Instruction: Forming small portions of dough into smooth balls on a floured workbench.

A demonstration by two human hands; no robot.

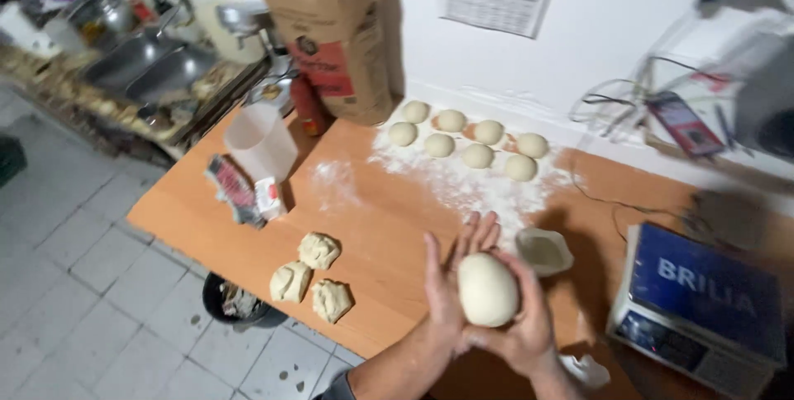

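Observation:
A smooth round dough ball (pixel 487 288) is cupped between both my hands above the front of the wooden table (pixel 389 218). My left hand (pixel 451 284) presses its left side with fingers pointing up. My right hand (pixel 528 325) wraps it from the right and below. Three rough dough pieces (pixel 310 276) lie on the table to the left of my hands. Several finished dough balls (pixel 467 142) sit in two rows on a floured patch near the wall.
A tall brown paper flour sack (pixel 339 28) stands at the back. A white plastic jug (pixel 260 142) and small packets (pixel 244 193) lie left. A small bowl (pixel 543 251) and a blue-topped scale (pixel 703 309) are right. A sink (pixel 141 65) is at far left, a bin (pixel 236 301) below.

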